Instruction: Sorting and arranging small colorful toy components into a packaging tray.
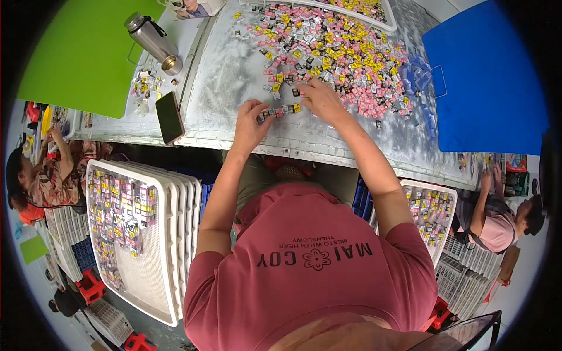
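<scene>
Small printed blocks in pink, yellow, black and white lie in a big loose heap (351, 55) on the grey metal worktable (219, 88). Near the table's front edge, a short row of these blocks (285, 110) is lined up side by side. My left hand (250, 126) is closed round the left end of this row, thumb and fingers on the end blocks. Beyond the row's right end, my right hand (323, 102) has its thumb and fingers apart, fingertips beside a dark block (296, 92) at the heap's near edge. A few loose blocks (276, 88) lie just beyond the row.
A phone (170, 118), steel flask (151, 36) and green panel (76, 52) are at left. A blue panel (489, 76) stands right. A white tray (389, 20) sits at the far edge. Stacked block trays (167, 245) flank me; other people work on both sides.
</scene>
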{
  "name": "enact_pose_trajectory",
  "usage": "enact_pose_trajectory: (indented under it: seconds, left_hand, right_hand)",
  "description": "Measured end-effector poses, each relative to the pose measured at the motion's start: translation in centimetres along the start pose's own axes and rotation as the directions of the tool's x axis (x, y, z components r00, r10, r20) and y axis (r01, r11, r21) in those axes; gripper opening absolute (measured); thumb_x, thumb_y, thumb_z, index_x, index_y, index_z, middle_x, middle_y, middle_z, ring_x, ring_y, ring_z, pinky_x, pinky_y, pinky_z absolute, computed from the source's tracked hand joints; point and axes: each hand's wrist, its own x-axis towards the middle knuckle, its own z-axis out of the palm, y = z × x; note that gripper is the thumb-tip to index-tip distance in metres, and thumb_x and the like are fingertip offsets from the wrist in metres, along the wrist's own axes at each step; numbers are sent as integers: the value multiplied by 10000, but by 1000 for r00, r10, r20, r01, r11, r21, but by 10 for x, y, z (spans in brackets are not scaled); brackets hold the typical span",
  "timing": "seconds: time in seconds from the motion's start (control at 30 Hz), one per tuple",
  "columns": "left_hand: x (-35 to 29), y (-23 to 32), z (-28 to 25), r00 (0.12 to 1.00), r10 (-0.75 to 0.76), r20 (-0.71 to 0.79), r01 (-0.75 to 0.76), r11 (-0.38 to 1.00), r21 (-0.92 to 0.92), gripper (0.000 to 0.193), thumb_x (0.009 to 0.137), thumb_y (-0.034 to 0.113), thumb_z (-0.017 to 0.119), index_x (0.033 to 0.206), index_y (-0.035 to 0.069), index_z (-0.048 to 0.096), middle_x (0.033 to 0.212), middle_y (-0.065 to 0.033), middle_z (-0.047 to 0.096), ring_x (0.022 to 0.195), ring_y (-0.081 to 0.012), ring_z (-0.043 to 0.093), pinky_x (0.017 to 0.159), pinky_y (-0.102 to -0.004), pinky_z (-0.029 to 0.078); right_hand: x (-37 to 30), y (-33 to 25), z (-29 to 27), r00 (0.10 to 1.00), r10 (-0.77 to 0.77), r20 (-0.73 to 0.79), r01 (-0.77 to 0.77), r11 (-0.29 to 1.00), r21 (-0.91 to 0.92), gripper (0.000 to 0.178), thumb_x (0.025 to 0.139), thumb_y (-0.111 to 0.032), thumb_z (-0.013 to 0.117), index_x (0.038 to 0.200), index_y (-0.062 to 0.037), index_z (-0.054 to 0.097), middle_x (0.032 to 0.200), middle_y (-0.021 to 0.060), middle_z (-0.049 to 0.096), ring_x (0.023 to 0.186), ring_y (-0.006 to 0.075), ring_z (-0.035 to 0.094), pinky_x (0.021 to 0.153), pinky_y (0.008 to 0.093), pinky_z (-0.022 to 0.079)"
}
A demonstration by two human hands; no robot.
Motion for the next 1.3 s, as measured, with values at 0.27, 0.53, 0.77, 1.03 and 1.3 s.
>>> enact_pose_trajectory:
  seconds: [0.27, 0.53, 0.77, 1.03, 1.3]
  left_hand:
    - [78, 11, 50, 973, 137, 188, -180, 956, 231, 280, 786, 211, 782, 1040, 94, 765, 1010, -102, 670, 1013, -313, 635, 878, -418, 531]
    - [87, 15, 61, 950, 119, 289, -208, 930, 301, 275, 753, 254, 778, 1007, 149, 784, 1007, -74, 694, 977, -291, 671, 850, -434, 552]
    - [87, 52, 48, 926, 272, 262, -319, 935, 155, 230, 770, 230, 788, 965, 107, 782, 896, -88, 702, 907, -312, 672, 826, -436, 546]
    - [36, 106, 106, 831, 424, 360, -435, 899, -52, 230, 758, 240, 795, 935, 97, 768, 901, -89, 699, 869, -306, 667, 759, -432, 542]
    - [-6, 106, 105, 821, 458, 340, -473, 880, -42, 247, 756, 210, 780, 973, 95, 758, 940, -78, 680, 912, -301, 638, 800, -439, 512]
  right_hand:
    - [3, 1, -4, 997, 78, -7, -77, 987, 139, 380, 790, -92, 788, 1145, -33, 670, 1098, 160, 626, 1067, 374, 628, 926, 451, 518]
    - [7, 19, 7, 996, -29, -87, 45, 981, 186, 289, 796, -82, 777, 1064, -22, 687, 1064, 157, 632, 990, 358, 648, 857, 430, 538]
    - [-10, 7, -41, 1000, 10, -4, -9, 976, 216, 211, 756, -104, 746, 946, -22, 702, 973, 167, 652, 975, 366, 641, 857, 448, 527]
    - [-123, 25, -75, 990, 139, -20, -128, 953, 275, 215, 771, -61, 773, 974, -13, 723, 940, 157, 665, 855, 337, 674, 763, 418, 549]
    - [-161, 7, -58, 980, 192, -43, -164, 917, 365, 224, 792, -49, 768, 1004, 4, 717, 983, 158, 660, 869, 339, 677, 782, 408, 553]
